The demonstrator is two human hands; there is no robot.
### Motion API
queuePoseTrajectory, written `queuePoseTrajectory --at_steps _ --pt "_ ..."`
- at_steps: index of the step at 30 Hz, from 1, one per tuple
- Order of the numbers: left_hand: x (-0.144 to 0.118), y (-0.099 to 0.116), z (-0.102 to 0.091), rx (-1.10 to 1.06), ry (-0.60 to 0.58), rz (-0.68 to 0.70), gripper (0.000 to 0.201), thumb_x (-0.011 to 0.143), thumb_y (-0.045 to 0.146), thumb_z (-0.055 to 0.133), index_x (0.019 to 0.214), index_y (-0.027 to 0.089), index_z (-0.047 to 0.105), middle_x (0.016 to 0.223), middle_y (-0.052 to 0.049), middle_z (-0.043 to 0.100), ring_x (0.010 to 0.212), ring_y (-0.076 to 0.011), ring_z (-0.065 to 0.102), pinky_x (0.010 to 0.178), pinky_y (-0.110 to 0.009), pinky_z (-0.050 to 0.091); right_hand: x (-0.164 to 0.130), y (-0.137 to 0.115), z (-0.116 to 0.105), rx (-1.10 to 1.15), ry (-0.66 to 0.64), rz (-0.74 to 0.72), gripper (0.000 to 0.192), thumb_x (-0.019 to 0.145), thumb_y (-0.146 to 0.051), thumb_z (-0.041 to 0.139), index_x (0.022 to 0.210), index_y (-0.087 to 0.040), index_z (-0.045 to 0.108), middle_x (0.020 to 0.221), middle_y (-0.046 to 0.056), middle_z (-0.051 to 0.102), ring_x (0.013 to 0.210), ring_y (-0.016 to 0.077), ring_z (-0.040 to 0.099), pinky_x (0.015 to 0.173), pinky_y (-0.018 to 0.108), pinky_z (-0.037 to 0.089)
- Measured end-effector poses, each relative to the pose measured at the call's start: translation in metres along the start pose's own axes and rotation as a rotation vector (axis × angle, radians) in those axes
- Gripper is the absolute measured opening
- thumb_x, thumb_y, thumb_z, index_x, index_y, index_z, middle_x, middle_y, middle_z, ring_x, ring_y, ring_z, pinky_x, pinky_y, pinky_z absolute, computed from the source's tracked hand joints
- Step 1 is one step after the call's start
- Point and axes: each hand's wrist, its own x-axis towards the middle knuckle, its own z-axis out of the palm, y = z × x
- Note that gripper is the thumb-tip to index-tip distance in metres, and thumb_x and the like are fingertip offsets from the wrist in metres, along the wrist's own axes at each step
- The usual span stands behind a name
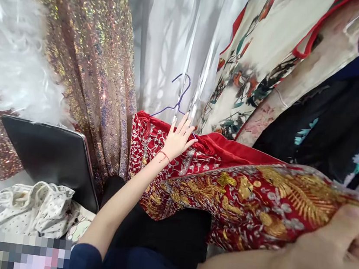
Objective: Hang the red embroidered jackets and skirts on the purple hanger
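Observation:
A red garment (244, 190) with gold and silver embroidery stretches across the middle, on a purple wire hanger (177, 99). My left hand (179, 139) reaches forward with fingers spread and rests on the garment's far end, just below the hanger's hook; a red string circles its wrist. My right hand (342, 250) at the lower right grips the embroidered near end of the same garment, thumb on top.
A sequined gold dress (90, 62) and white feathery fabric (17, 44) hang at left, sheer white cloth (167, 41) behind. Floral and dark printed garments (288, 69) hang at right. A black flat case (52, 154) and a dotted white bag (33, 208) lie at lower left.

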Motion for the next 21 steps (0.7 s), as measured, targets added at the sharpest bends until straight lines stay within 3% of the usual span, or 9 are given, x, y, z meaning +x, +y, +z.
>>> queuePoseTrajectory --at_steps 3,6,9,10,12,14,16,18,21 --pt "0.001 0.012 -0.007 -0.094 -0.019 -0.062 0.042 0.1 0.032 0.045 0.135 0.01 0.052 0.159 -0.02 0.04 0.155 -0.0309 0.024 0.125 -0.055 0.024 -0.011 -0.024 0.037 0.151 -0.032 0.065 0.043 0.09 -0.063 0.054 0.097 -0.021 0.062 0.065 0.002 0.063 0.063 0.0189 0.063 0.058 0.027 0.045" --pt "-0.025 0.023 -0.043 -0.307 0.049 -0.138 0.045 0.093 0.014 0.043 0.137 0.01 0.046 0.154 -0.022 0.043 0.151 -0.027 0.033 0.121 -0.049 0.035 -0.025 -0.042 0.089 0.323 -0.033 0.181 0.036 0.091 -0.058 0.055 0.094 -0.023 0.055 0.064 0.0 0.061 0.062 0.0182 0.063 0.058 0.027 0.047" --pt "-0.083 0.036 -0.094 -0.475 0.221 -0.496 0.033 0.089 0.01 0.041 0.118 0.02 0.054 0.129 -0.014 0.06 0.127 -0.0235 0.056 0.109 -0.045 0.047 -0.04 -0.051 0.135 0.485 0.06 0.34 0.026 0.094 -0.05 0.053 0.09 -0.025 0.046 0.064 -0.002 0.058 0.058 0.0168 0.061 0.057 0.027 0.049" --pt "-0.105 0.04 -0.108 -0.518 0.164 -0.579 0.029 0.088 0.012 0.044 0.113 0.022 0.055 0.119 -0.011 0.064 0.116 -0.0227 0.062 0.103 -0.043 0.051 -0.045 -0.053 0.146 0.534 0.065 0.369 0.024 0.093 -0.047 0.053 0.09 -0.026 0.043 0.065 -0.002 0.058 0.058 0.0165 0.061 0.057 0.027 0.05" --pt "-0.141 0.048 -0.127 -0.578 -0.104 -0.642 0.031 0.084 0.018 0.054 0.115 0.022 0.056 0.115 -0.011 0.065 0.11 -0.0249 0.065 0.099 -0.044 0.054 -0.051 -0.057 0.162 0.606 0.022 0.385 0.022 0.092 -0.043 0.055 0.088 -0.027 0.04 0.069 -0.001 0.062 0.06 0.0166 0.064 0.058 0.027 0.053" --pt "-0.16 0.055 -0.131 -0.642 -0.319 -0.593 0.051 0.077 0.024 0.065 0.127 0.018 0.054 0.127 -0.016 0.063 0.123 -0.0316 0.061 0.106 -0.048 0.05 -0.057 -0.062 0.17 0.623 -0.043 0.372 0.02 0.091 -0.04 0.054 0.087 -0.027 0.039 0.072 0.001 0.064 0.063 0.0176 0.067 0.06 0.029 0.055" --pt "-0.162 0.06 -0.122 -0.736 -0.404 -0.552 0.06 0.076 0.025 0.067 0.134 0.016 0.052 0.133 -0.018 0.061 0.128 -0.0331 0.058 0.109 -0.048 0.048 -0.06 -0.069 0.17 0.58 -0.112 0.345 0.018 0.092 -0.038 0.054 0.086 -0.026 0.04 0.074 0.002 0.067 0.068 0.0193 0.07 0.064 0.031 0.058" --pt "-0.156 0.062 -0.11 -0.852 -0.371 -0.595 0.049 0.083 0.024 0.059 0.131 0.017 0.055 0.125 -0.015 0.067 0.117 -0.0288 0.064 0.103 -0.043 0.051 -0.062 -0.072 0.162 0.52 -0.17 0.291 0.014 0.093 -0.036 0.052 0.089 -0.026 0.044 0.08 0.005 0.07 0.073 0.0212 0.072 0.068 0.034 0.059" --pt "-0.148 0.059 -0.102 -0.926 -0.277 -0.754 0.029 0.086 0.021 0.051 0.111 0.017 0.065 0.095 -0.007 0.072 0.085 -0.0217 0.067 0.081 -0.034 0.055 -0.059 -0.062 0.138 0.486 -0.274 0.094 0.01 0.095 -0.033 0.053 0.096 -0.024 0.055 0.089 0.007 0.074 0.081 0.0218 0.074 0.076 0.035 0.061"
